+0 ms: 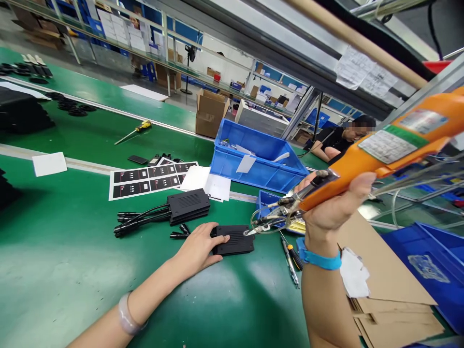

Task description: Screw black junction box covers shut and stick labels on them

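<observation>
A flat black ribbed box [237, 245] lies on the green bench. My left hand [201, 245] grips its left end, fingers over the top and thumb along the near side. My right hand [335, 205] is wrapped round an orange power screwdriver [377, 150] with thin hoses at its front. The screwdriver's tip touches or nearly touches the box's right end, by a corner. To the left, more black boxes [188, 205] are stacked, with cables and black plugs [125, 224] trailing from them.
Printed label sheets [154, 181] lie beyond the stack, near a yellow-handled screwdriver [133, 131]. A blue bin [259, 157] stands behind my hands. Tools [291, 258] lie by my right wrist, with cardboard sheets [384, 270] at right. A co-worker [337, 140] sits farther back.
</observation>
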The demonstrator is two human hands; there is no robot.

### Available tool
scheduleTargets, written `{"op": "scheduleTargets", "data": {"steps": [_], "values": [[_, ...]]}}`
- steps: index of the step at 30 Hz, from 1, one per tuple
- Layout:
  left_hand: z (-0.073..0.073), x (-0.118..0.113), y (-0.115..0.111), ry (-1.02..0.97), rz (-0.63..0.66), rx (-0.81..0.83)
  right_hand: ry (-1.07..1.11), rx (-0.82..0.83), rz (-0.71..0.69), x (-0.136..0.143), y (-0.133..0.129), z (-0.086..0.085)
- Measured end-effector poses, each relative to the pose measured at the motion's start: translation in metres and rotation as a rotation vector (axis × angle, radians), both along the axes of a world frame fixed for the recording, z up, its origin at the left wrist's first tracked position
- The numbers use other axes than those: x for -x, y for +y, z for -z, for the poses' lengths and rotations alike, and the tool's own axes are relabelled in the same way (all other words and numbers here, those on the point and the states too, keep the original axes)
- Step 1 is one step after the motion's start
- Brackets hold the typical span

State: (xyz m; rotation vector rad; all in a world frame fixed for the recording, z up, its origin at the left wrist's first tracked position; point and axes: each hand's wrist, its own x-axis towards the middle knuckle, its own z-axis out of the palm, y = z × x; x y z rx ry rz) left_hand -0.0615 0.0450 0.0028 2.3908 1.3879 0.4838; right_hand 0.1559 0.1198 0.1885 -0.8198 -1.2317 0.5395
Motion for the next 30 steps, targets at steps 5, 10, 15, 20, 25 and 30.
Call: {"op": "scheduleTargets", "data": {"steps": [5,10,15,20,25,30], "values": [[0.001,0.001,0.0,-0.005,-0.016,0.045,0.061,0.039,-0.099,0.009,0.013,0.024],[-0.001,0.0,0.0,0.004,-0.02,0.09,0.063,0.055,-0.123,0.013,0.022,0.052],[-0.003,-0.001,0.0,0.007,-0.018,0.116,0.073,0.059,-0.145,0.013,0.027,0.065],[-0.001,0.001,-0.001,-0.01,-0.009,0.089,0.049,0.091,-0.117,0.012,0.026,0.072],[-0.002,0.002,0.0,0.017,-0.012,0.082,0.03,0.082,-0.096,0.011,0.025,0.077],[-0.001,0.002,0.002,0.011,-0.026,0.087,0.068,0.097,-0.082,0.011,0.021,0.083]]}}
